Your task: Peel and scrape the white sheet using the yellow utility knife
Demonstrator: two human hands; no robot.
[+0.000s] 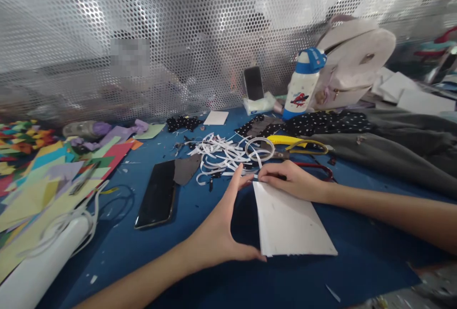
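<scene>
Bottle [301,87]: blue lid, upright, far edge of blue table [221,285]
Backpack [360,61]: pale, far edge toward right corner, beside bottle
Flat phone [156,194]: black screen up, toward left edge
Propped phone [253,83]: far edge, left of bottle
Coloured sheets [26,199]: loose pile, left edge
Grey cloth [389,149]: crumpled, right edge
Perforated panel [178,23]: metal, behind far edge

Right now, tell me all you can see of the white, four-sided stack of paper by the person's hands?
The white, four-sided stack of paper looks thin and matte, with layered edges on its left side, which bows slightly, and small dark specks on top. It is over the blue tabletop; whether it lies flat is unclear. The bare right hand touches its far edge, and the bare left hand has its thumb at the near left corner.
</scene>
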